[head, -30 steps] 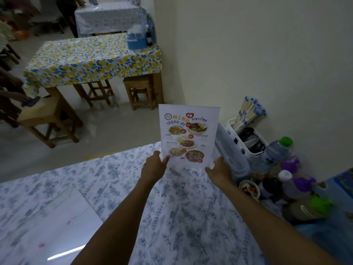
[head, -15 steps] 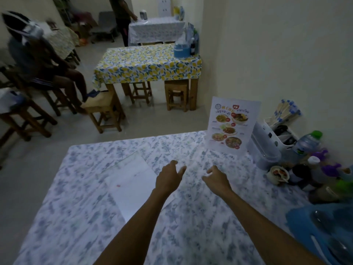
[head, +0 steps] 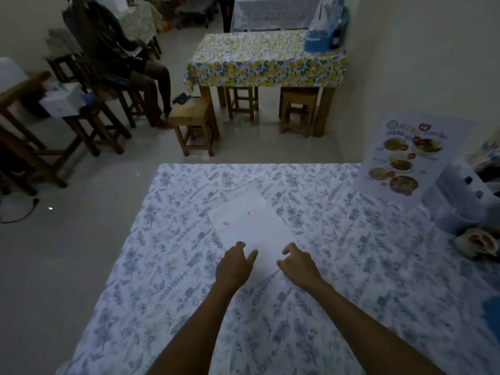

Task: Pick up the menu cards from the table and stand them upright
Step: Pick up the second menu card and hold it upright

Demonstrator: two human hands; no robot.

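One menu card [head: 402,160] with food pictures stands upright at the table's far right, leaning against a white plastic container [head: 460,201]. A second menu card [head: 250,226] lies flat, blank white side up, in the middle of the floral tablecloth [head: 167,266]. My left hand [head: 234,265] hovers at its near left corner with fingers spread, holding nothing. My right hand [head: 297,262] is at the near right corner, fingers curled apart and empty. Whether the fingertips touch the card I cannot tell.
A small condiment bowl [head: 477,243] sits at the right edge near the container. Beyond the table stand wooden stools [head: 193,123] and a lemon-print table [head: 266,60]. A person sits on a stool at the far left [head: 119,58].
Both hands let go of the picture menu card, which now stands at the right. They moved back and left to the flat card. The view swung left.
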